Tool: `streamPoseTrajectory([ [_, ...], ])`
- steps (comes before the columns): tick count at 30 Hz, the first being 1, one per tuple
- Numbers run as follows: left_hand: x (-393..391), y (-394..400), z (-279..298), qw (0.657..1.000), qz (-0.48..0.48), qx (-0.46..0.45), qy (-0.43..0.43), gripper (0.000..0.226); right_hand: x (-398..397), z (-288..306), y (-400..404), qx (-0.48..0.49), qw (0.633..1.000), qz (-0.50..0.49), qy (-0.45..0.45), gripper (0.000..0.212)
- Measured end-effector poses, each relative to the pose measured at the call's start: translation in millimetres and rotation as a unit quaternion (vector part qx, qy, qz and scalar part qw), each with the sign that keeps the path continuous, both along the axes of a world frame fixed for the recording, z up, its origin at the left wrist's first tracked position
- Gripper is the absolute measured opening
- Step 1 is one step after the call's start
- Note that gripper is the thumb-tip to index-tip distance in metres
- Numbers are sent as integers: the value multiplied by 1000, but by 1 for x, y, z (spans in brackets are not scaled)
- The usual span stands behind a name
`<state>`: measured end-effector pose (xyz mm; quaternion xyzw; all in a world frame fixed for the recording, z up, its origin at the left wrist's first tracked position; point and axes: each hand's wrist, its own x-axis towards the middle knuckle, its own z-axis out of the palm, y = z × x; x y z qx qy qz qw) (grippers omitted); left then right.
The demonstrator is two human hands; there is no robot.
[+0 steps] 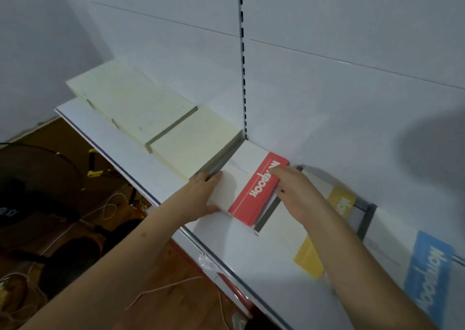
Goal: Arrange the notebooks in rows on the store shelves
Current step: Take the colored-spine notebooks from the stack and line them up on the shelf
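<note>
Hands grip opposite sides of a white notebook with a red band (247, 186) lying flat on the white metal shelf (251, 261), against its back edge. Left hand (201, 199) clasps the white side, right hand (294, 194) the red side, just beside a yellow-banded notebook (297, 239) and pale cream notebook stacks (141, 105).

Location type: retail shop, stationery section. Indicators: white metal gondola shelf (156, 153) with a slotted upright (243, 78) at 12 o'clock and plain back panels (352, 27); notebooks (254, 191) laid in a row, covers printed "Notebook". A floor fan (32, 176) stands at 9 o'clock.
</note>
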<state>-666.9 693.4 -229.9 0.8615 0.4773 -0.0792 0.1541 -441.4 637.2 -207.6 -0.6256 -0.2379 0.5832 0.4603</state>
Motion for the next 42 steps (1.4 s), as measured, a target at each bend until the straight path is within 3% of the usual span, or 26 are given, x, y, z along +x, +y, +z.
streamPoseTrajectory([
  [5, 8, 22, -1, 999, -37, -16, 27, 96, -2, 5, 16, -32, 999, -22, 12, 6],
  [10, 11, 31, 0, 997, -59, -38, 25, 98, -20, 0, 25, -40, 998, -44, -18, 32],
  [15, 5, 35, 3, 995, -78, -63, -16, 104, -40, 19, 26, -49, 995, -81, -8, 8],
  [17, 4, 28, 4, 995, -75, -53, -40, 110, -47, 29, 23, -44, 994, -98, -33, 10],
  [19, 2, 12, 8, 994, -78, -28, -76, 110, -54, 38, 13, -27, 989, -119, -81, 24],
  [21, -4, -8, 16, 988, -101, 9, -115, 105, -62, 45, -3, -4, 981, -146, -126, 53],
  [23, -12, -29, 23, 976, -133, 28, -168, 96, -69, 53, -25, 7, 968, -170, -184, 62],
  [29, 3, -93, 28, 933, -227, 17, -278, 75, -81, 63, -114, 20, 925, -235, -298, 56],
  [35, 48, -195, 45, 885, -336, -23, -321, 72, -44, 101, -237, 53, 869, -284, -401, 50],
  [42, 124, -373, 55, 846, -419, -53, -327, 77, 10, 130, -419, 24, 799, -347, -491, 61],
])
